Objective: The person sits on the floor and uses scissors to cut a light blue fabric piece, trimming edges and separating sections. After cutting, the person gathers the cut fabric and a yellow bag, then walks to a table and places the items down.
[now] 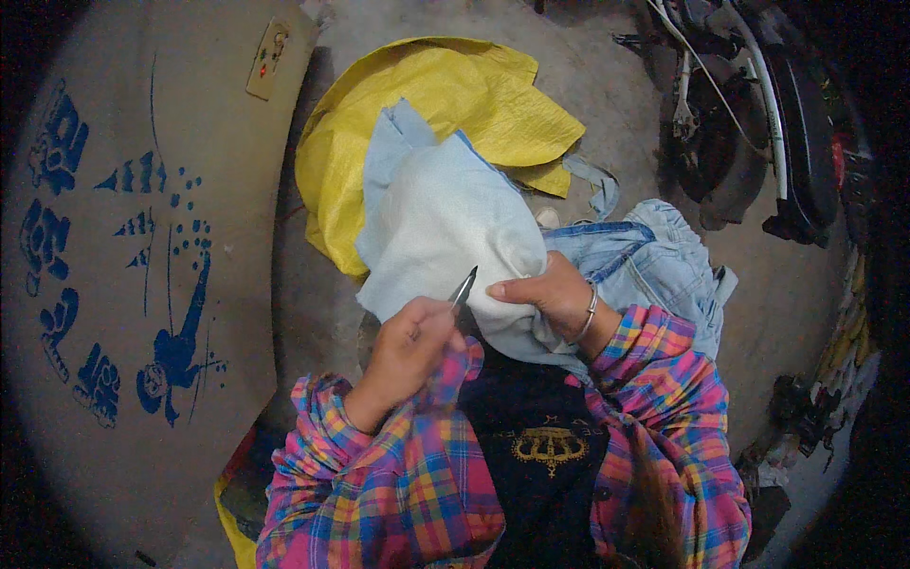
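A pale blue and white piece of denim cloth (pixel 445 213) is bunched up in front of me. My right hand (pixel 550 294) is closed on its near right edge, the thumb pressing on top. A small pointed metal tool (pixel 464 287) sticks up out of my closed left hand (pixel 412 343). Its slim dark tip lies over the white cloth; whether it touches the fabric I cannot tell. The rest of the tool is hidden in my fingers. Right of the cloth lies a heap of light blue jeans fabric (pixel 654 261), partly behind my right forearm.
Behind the cloth a yellow woven sack (pixel 427 81) spreads on the concrete floor (pixel 588 52). A loose denim strip (pixel 597 185) lies beside it. On the left stands a large grey panel (pixel 218 313) with blue drawings. A parked bike (pixel 773 123) is at the far right.
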The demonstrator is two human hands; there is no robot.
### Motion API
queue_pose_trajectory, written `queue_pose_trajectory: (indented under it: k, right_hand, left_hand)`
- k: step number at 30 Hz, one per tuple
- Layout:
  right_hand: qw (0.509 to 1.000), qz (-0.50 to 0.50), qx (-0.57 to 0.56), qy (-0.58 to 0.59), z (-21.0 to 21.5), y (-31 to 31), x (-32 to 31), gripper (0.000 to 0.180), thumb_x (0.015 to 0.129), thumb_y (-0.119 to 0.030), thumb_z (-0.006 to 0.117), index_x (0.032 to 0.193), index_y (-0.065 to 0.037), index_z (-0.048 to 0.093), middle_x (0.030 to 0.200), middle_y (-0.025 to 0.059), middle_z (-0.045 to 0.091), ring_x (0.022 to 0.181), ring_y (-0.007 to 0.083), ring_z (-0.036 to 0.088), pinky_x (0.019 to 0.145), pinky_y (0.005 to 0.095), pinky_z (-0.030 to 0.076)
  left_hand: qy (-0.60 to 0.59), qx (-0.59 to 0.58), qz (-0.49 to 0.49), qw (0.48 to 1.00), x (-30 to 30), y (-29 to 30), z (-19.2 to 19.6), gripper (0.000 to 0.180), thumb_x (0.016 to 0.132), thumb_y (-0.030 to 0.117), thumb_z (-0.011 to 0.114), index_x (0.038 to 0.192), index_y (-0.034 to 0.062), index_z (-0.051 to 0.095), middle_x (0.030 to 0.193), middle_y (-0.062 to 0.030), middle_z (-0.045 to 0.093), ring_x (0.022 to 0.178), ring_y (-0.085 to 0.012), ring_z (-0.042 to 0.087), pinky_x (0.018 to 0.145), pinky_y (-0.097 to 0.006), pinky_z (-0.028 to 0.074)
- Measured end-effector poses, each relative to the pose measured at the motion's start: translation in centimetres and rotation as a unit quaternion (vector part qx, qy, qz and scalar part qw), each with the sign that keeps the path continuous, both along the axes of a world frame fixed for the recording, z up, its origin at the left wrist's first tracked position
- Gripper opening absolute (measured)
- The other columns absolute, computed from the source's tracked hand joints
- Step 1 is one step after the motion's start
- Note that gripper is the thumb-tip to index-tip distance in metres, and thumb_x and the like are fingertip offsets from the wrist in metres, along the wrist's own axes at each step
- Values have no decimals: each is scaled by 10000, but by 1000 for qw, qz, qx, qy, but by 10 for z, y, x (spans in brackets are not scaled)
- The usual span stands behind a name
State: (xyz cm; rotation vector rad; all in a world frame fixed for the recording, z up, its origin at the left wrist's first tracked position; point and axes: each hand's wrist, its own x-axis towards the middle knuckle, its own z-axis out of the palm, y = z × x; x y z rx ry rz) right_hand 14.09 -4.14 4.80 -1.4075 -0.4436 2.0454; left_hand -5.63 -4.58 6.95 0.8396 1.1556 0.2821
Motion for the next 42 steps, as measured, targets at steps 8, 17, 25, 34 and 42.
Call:
queue_pose_trajectory:
  k: [8, 17, 25, 34, 42]
  right_hand:
    - [1000, 13, -3, -9, -1, 0, 1, 317, 645, -112, 668, 920, 10, 569, 843, 73, 599, 715, 141, 564, 650, 268, 453]
    - [1000, 13, -10, -13, -1, -1, 0, 319, 646, -124, 670, 920, 7, 571, 833, 68, 599, 703, 138, 561, 636, 263, 453]
    - [1000, 21, 1, -13, -2, -2, 1, 324, 642, -127, 672, 918, 8, 571, 828, 73, 600, 705, 139, 563, 635, 264, 453]
    - [1000, 13, -4, 1, 2, -2, 2, 301, 661, -131, 662, 916, 3, 576, 827, 71, 601, 716, 138, 567, 645, 269, 454]
    - [996, -69, -15, 60, -1, 6, 4, 285, 794, -183, 534, 1024, -18, 502, 886, 44, 579, 754, 121, 560, 659, 261, 462]
  left_hand:
    - [-27, 31, 9, 999, 9, 6, -2, 183, 846, 151, 439, 937, -3, 480, 699, -38, 547, 628, -70, 487, 566, -192, 393]
    - [-34, 11, 30, 999, 13, 9, -4, 192, 842, 152, 448, 936, -12, 480, 692, -37, 544, 638, -78, 496, 583, -198, 401]
    - [-38, 4, 41, 998, 17, 11, -1, 192, 842, 154, 443, 936, -8, 485, 688, -36, 544, 614, -72, 482, 550, -186, 385]
    - [-29, -4, 39, 999, 15, 8, -2, 188, 848, 167, 431, 922, 4, 488, 676, -32, 541, 578, -57, 453, 516, -178, 360]
    - [-69, 61, 47, 995, 3, 1, -6, 196, 816, 131, 490, 961, 2, 464, 753, -47, 547, 674, -81, 500, 586, -197, 409]
